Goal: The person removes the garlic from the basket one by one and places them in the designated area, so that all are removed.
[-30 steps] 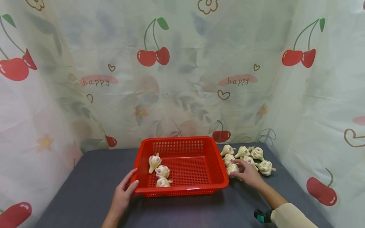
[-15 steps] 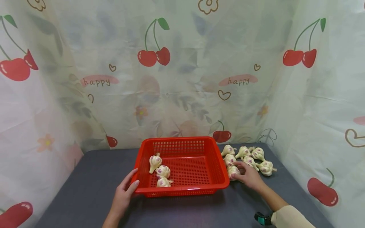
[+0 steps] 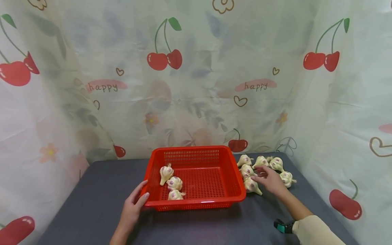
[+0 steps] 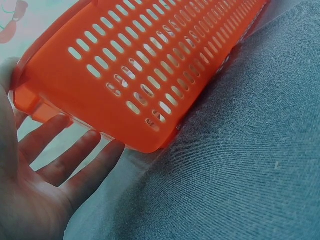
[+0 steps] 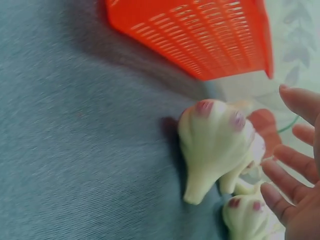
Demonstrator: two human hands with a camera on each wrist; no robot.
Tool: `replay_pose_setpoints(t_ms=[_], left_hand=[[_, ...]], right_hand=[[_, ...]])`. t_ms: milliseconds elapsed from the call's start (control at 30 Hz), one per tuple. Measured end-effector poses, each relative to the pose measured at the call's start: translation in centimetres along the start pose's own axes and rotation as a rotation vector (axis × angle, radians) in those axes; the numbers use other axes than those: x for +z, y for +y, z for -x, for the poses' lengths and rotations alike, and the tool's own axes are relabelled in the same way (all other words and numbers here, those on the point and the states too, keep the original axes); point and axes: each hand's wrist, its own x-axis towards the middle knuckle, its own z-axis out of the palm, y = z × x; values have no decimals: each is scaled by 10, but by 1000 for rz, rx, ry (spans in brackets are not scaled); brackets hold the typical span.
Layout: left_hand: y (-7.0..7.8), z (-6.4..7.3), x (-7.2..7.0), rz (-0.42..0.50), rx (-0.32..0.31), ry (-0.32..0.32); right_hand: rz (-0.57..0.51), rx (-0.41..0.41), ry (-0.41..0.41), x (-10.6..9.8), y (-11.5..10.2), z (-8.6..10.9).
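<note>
A red plastic basket (image 3: 196, 201) with slotted walls holds a few garlic bulbs (image 3: 175, 183) at its left side. My left hand (image 3: 131, 209) grips its front-left corner, thumb over the rim; in the left wrist view the fingers (image 4: 82, 162) reach under the wall. To the basket's right lies a group of garlic bulbs. My right hand (image 3: 271, 180) hovers among them with nothing in it, fingers spread in the right wrist view. It partly hides a bulb beneath. The nearest garlic bulb (image 3: 252, 186) lies beside the basket, its stem toward the front right.
More garlic bulbs, such as the one at the back right (image 3: 276, 164), lie near the right edge of the dark table (image 3: 116, 183). A patterned curtain (image 3: 196, 112) surrounds the table at the back and sides. The right wrist wears a black-and-teal band (image 3: 283, 226).
My right hand has let go of the nearest garlic bulb and moved back and slightly right over the others. The left hand and basket stay put.
</note>
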Motion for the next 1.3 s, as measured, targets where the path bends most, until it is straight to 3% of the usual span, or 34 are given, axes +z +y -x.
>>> replay_pose_setpoints(t_ms=[500,1033,1300], left_hand=[[-4,0,0,-12,-1,23],[-2,-2,-1,-10,-12,0],[0,-1,-1,-40,-22,10]], right_hand=[[-73,-41,72,-13,-38,-28],[-148,-108,45,-3,-71,-47],[-198,-117,-28,12,-91,-55]])
